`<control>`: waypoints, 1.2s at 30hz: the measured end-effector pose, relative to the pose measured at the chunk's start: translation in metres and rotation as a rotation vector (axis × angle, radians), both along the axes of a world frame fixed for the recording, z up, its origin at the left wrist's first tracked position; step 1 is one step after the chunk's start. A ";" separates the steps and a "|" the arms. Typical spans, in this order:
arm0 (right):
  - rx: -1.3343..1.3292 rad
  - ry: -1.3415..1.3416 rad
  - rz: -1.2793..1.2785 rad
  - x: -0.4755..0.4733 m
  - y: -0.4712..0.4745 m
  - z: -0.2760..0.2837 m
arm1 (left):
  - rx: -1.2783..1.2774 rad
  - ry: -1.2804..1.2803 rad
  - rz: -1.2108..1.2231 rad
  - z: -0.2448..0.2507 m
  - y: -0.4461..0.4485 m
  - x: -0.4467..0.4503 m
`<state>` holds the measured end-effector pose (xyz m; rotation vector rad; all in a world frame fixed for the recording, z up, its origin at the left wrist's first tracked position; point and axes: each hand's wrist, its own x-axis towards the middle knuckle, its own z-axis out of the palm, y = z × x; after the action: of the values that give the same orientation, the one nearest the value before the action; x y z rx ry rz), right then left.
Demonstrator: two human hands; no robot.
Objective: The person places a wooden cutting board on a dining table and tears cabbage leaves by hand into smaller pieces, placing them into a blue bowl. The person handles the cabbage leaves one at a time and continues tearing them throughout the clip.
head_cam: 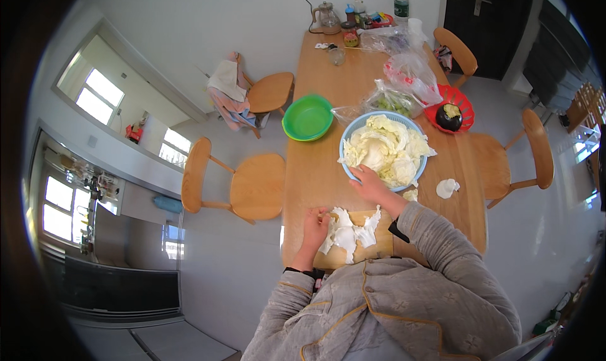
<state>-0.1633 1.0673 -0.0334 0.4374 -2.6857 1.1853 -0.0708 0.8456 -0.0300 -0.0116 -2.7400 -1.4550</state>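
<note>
A light blue plastic basket point(347, 129) full of torn pale cabbage leaves point(378, 145) stands on the wooden table. My right hand point(370, 185) is at the basket's near left rim, fingers over the edge by the leaves; whether it grips anything is unclear. On a wooden cutting board point(383, 245) close to my body lie several torn white cabbage pieces point(345, 237). My left hand point(316, 227) is at the board's left side, fingers curled beside a piece; its hold cannot be told. A small leaf piece point(411, 195) lies just below the basket.
Green plastic basins point(307, 118) stand left of the basket. A red basket point(466, 106) holds a dark round eggplant point(449, 118). Behind are a plastic bag of green produce point(390, 103), a glass kettle point(327, 17) and jars. A white scrap point(446, 188) lies at right. Wooden chairs flank the table.
</note>
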 end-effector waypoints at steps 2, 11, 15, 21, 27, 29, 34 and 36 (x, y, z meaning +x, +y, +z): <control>-0.074 -0.030 0.020 -0.007 0.003 -0.006 | 0.020 0.006 -0.019 -0.001 -0.007 0.000; -0.814 -0.202 -0.216 0.009 0.028 0.041 | 0.261 -0.111 -0.067 -0.010 -0.004 -0.013; -1.137 -0.294 -0.240 0.021 0.047 0.072 | 0.427 -0.265 -0.142 0.035 0.029 -0.037; -1.402 -0.403 -0.081 0.052 0.056 0.085 | 1.024 -0.612 -0.271 0.099 0.092 -0.064; -1.226 -0.442 0.027 0.075 0.055 0.069 | 1.285 -0.446 -0.287 0.092 0.122 -0.059; -1.231 -0.463 0.025 0.078 0.055 0.070 | 1.262 -0.457 -0.307 0.082 0.117 -0.058; -1.412 -0.615 -0.149 0.073 0.052 0.081 | 1.280 -0.485 -0.367 0.094 0.114 -0.057; -1.466 -0.619 -0.199 0.070 0.049 0.097 | 1.258 -0.517 -0.410 0.097 0.114 -0.056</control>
<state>-0.0935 1.1165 0.0632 -0.4750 -1.3139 2.9428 -0.1269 0.9594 0.0672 -0.1793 -1.5576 -3.3629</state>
